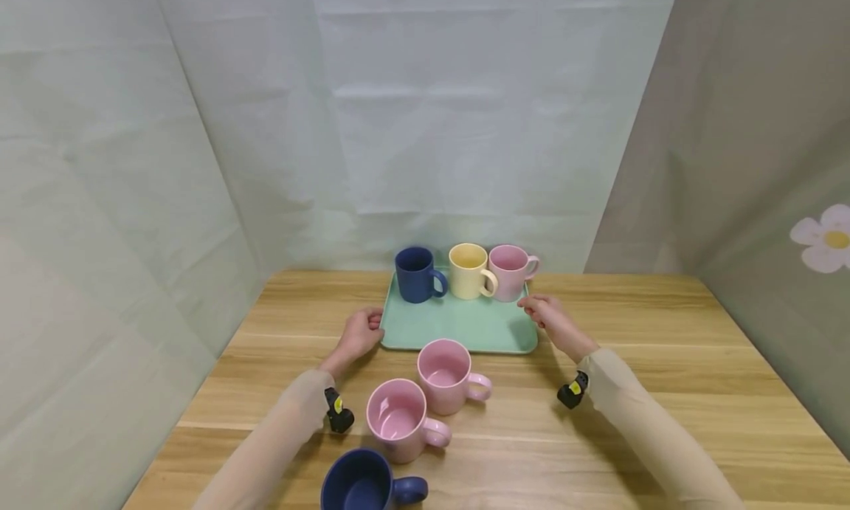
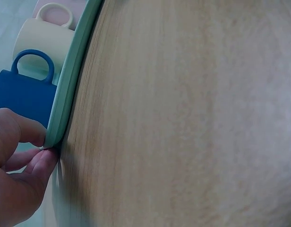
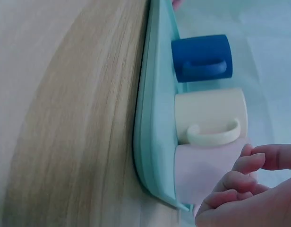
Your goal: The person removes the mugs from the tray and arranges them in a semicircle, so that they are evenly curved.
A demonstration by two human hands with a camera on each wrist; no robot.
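Observation:
A pale green tray (image 1: pixel 445 325) lies at the back of the wooden table. Along its far side stand a dark blue mug (image 1: pixel 410 285), a cream-yellow mug (image 1: pixel 465 281) and a pink mug (image 1: pixel 505 283), all upright. My left hand (image 1: pixel 361 334) pinches the tray's left edge; in the left wrist view the thumb (image 2: pixel 32 130) is over the rim, with fingers underneath. Beside the tray's right end, my right hand (image 1: pixel 556 324) hovers near the pink mug with fingers loosely curled. Nothing is seen between those fingers (image 3: pixel 228 182) in the right wrist view.
In front of the tray, two more pink mugs (image 1: pixel 446 395) and another dark blue mug (image 1: pixel 358 484) stand in a slanting row between my forearms, handles to the right. Pale cloth (image 1: pixel 465 126) hangs close behind the wooden table (image 1: pixel 631 318) and at both sides.

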